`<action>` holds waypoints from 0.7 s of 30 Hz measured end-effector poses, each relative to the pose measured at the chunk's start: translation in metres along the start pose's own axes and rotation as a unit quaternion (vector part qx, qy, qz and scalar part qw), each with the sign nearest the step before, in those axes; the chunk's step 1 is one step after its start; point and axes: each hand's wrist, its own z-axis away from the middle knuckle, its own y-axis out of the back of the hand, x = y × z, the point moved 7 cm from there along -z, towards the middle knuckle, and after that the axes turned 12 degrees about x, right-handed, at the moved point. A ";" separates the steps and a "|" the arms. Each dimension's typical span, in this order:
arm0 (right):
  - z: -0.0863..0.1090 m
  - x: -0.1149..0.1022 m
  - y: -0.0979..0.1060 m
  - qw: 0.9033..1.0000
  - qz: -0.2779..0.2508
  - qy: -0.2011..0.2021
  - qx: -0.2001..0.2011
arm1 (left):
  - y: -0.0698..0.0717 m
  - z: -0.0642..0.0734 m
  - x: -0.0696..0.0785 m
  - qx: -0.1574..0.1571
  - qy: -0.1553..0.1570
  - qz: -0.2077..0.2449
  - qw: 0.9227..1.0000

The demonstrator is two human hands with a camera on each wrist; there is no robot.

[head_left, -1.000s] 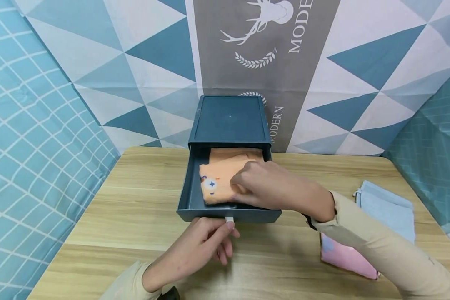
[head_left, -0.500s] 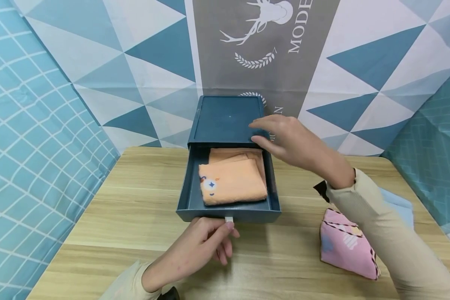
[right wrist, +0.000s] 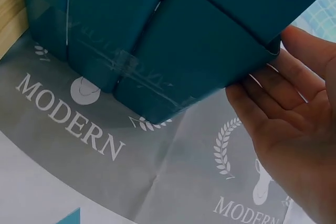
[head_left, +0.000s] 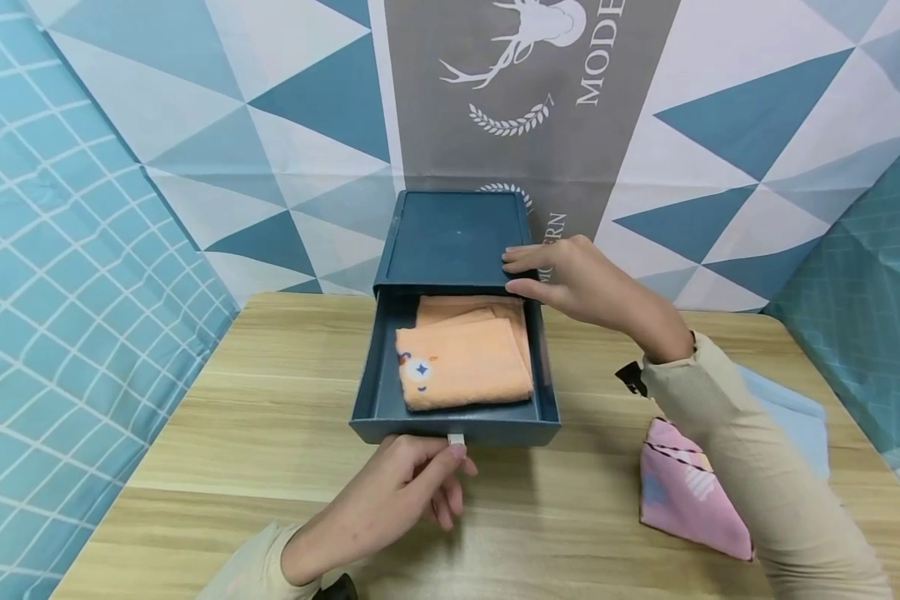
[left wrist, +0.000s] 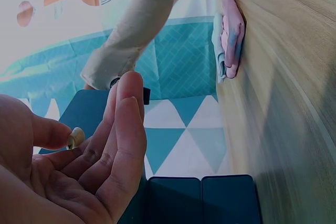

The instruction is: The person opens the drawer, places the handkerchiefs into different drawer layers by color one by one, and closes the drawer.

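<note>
Right grip (head_left: 566,275) lifted; sleeve (head_left: 757,454) overlaps blue cloth (head_left: 797,421).

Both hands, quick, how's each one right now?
Left hand: pinching the small white tab of the dark blue drawer.
Right hand: open, touching the top of the dark blue plastic cabinet.

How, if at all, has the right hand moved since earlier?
Yes: the right hand went up from the orange towel to the right front corner of the blue cabinet.
</note>
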 end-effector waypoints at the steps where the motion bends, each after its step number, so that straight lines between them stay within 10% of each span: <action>1: 0.000 0.000 0.000 1.000 -0.001 -0.003 0.000 | 0.000 0.000 0.000 0.000 0.001 0.001 1.000; 21: -0.001 0.008 0.003 1.000 -0.020 -0.007 -0.019 | 0.004 -0.004 0.011 0.013 -0.034 0.002 0.999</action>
